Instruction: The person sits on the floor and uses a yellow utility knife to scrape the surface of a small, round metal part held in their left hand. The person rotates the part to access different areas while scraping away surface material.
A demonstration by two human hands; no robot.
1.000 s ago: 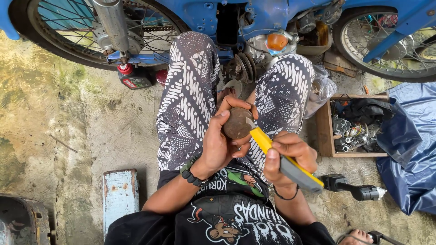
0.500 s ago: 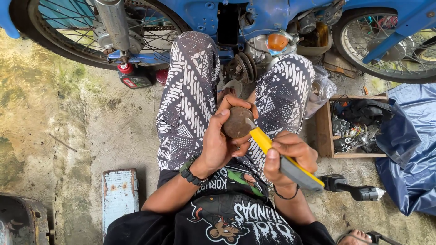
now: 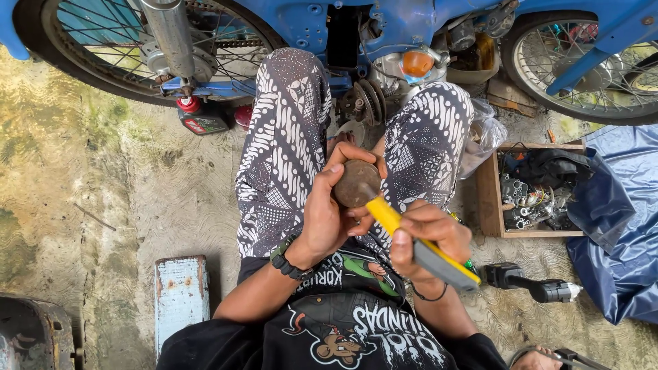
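- Seen from above, a seated person works over patterned trousers, near a blue motorbike.
- The left hand is curled closed around a round brown metal part, held between the knees at centre.
- The right hand is closed around a yellow-handled tool; its tip touches the part's lower right edge.
- Compared with a second ago, hands, part and tool sit almost unchanged, so the scraping or prying seems to be going on in one spot.
- At right, a wooden tray of small parts; nearer, a dark power tool on the floor.
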